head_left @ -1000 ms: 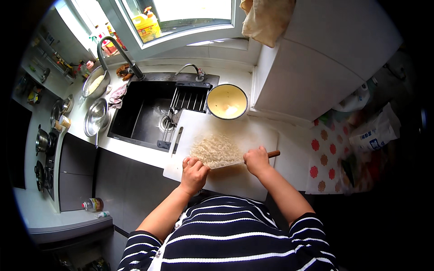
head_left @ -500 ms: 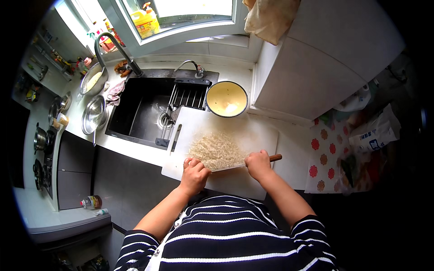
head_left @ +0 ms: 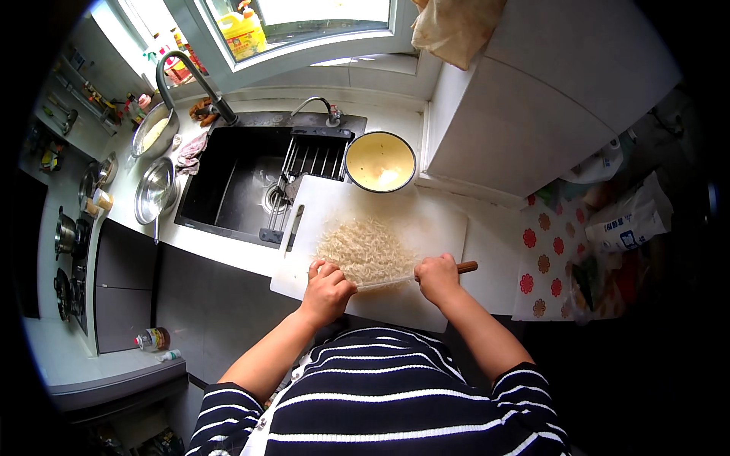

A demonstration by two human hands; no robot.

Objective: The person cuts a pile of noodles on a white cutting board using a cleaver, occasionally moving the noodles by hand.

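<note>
A heap of finely chopped pale food (head_left: 363, 247) lies on a white cutting board (head_left: 441, 228); its exact kind is unclear. My right hand (head_left: 439, 278) is closed around a kitchen knife, whose brown wooden handle (head_left: 468, 267) sticks out on the right. At the near edge of the heap, the blade runs leftward, low over the board. My left hand (head_left: 328, 291) grips the blade's far left end with curled fingers, which partly hide it. Just beyond the board stands a cream-coloured bowl (head_left: 379, 161) with a dark rim.
Left of the board is a black sink (head_left: 228, 178) with a dish rack (head_left: 312, 156) and a tall faucet (head_left: 199, 76). Metal bowls and a lidded pan (head_left: 156, 190) stand farther left. A flowered cloth (head_left: 541, 262) with bags lies at the right.
The view has shifted slightly. Both hands keep hold of the knife, which has moved a little against the heap, and the chopped pieces look slightly more spread out.
</note>
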